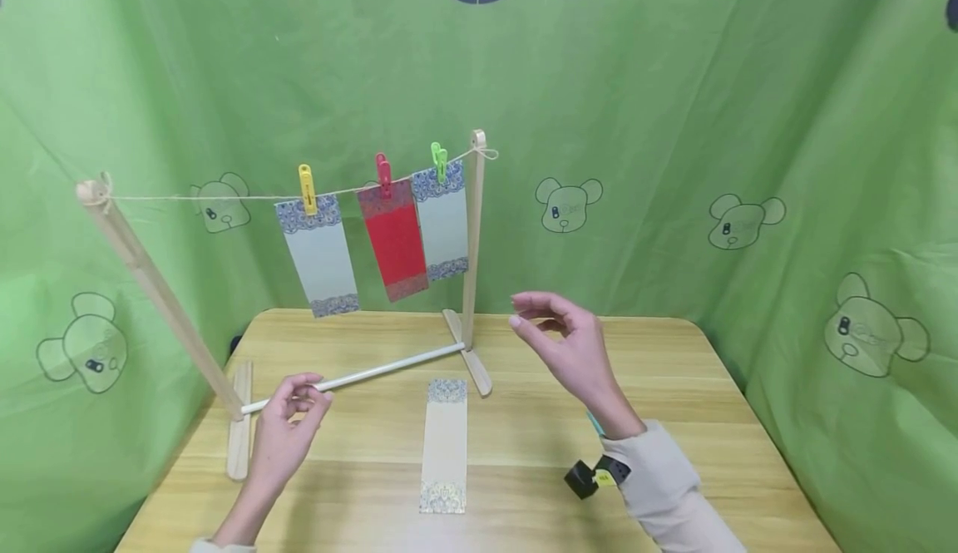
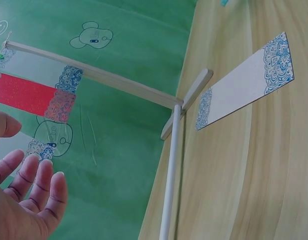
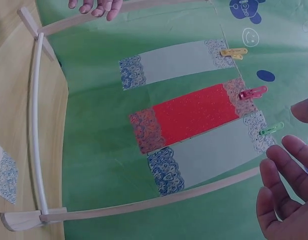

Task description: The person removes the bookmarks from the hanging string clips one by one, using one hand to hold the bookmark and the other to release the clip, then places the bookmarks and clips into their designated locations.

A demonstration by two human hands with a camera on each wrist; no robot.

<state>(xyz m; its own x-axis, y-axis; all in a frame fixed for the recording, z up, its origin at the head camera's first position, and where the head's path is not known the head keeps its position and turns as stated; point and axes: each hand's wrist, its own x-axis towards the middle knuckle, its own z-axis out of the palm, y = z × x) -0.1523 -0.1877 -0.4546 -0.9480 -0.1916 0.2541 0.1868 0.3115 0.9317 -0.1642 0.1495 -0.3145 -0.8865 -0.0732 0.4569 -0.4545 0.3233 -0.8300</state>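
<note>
My left hand (image 1: 288,424) hovers in front of the white crossbar (image 1: 397,366), fingers loosely bent around nothing. To the right of the rack my right hand (image 1: 565,349) is raised, thumb and fingertips apart. Three cards hang from a string (image 1: 247,198): a pale blue card (image 1: 322,258) under a yellow clothespin (image 1: 307,190), a red card (image 1: 397,241) under a red clothespin (image 1: 383,175), and another pale card (image 1: 445,220) under a green clothespin (image 1: 440,162). A cream card with patterned ends (image 1: 445,436) lies flat on the table between the hands.
The string runs between a left wooden post (image 1: 160,295) and a right wooden post (image 1: 474,245), each on a flat foot. A wooden table (image 1: 636,387) carries the rack. Green curtains (image 1: 636,120) with printed bears enclose it at the back and sides.
</note>
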